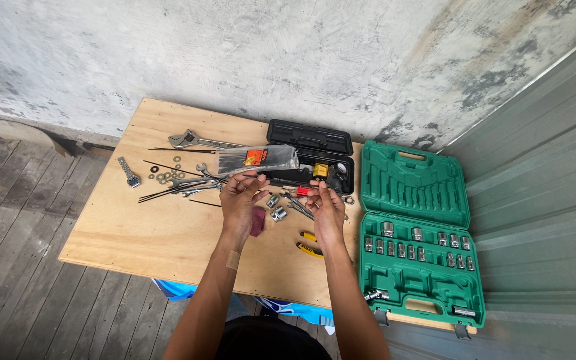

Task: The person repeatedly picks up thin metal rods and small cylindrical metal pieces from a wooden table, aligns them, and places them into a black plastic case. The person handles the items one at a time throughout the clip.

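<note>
Plywood tabletop (pixel 155 233): my left hand (pixel 240 200) pinches clear packet of black cable ties (pixel 258 160); right hand (pixel 325 207) closed on something small, unclear. Best steady the packet.

— What's worn on the arms?
— Nothing; both are bare to the elbow. The left forearm, nearer the wristwatch (pixel 129 173), carries a small tan plaster (pixel 233 259).
— And below?
— Dark clothing.
</note>
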